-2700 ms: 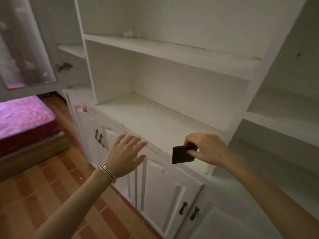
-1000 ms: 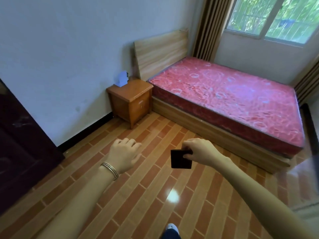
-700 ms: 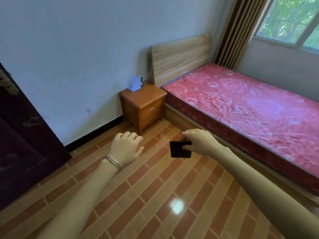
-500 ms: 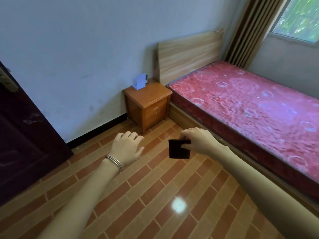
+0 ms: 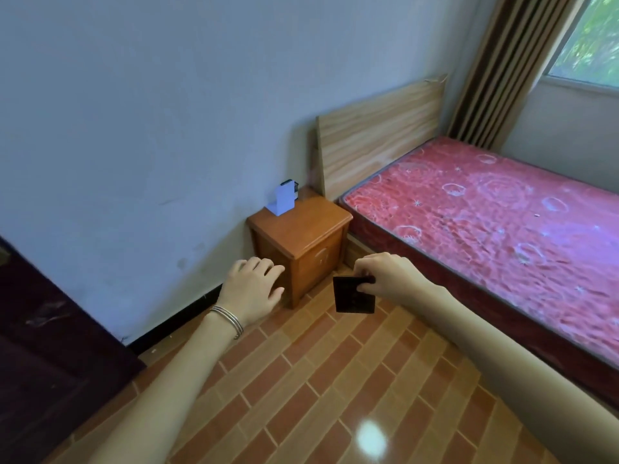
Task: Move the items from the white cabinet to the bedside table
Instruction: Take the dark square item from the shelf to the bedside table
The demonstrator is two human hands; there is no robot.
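My right hand [image 5: 390, 274] pinches the top edge of a flat black square item [image 5: 354, 295], which hangs in the air over the floor, just in front of the wooden bedside table [image 5: 301, 229]. My left hand [image 5: 253, 289], with bangles on the wrist, hovers beside it with loosely curled fingers and holds nothing. A small white box [image 5: 283, 199] with a dark object behind it stands at the back left corner of the bedside table's top. The white cabinet is out of view.
A bed with a red patterned mattress [image 5: 502, 222] and a wooden headboard [image 5: 378, 135] fills the right side. A dark door [image 5: 50, 346] stands at the left. Brick-pattern tiles [image 5: 318, 380] cover the floor. Curtain [image 5: 489, 68] and window sit at the top right.
I turned from the white cabinet to face the room and came closer to the bedside table. My right hand has kept hold of the black item throughout; my left hand stays empty.
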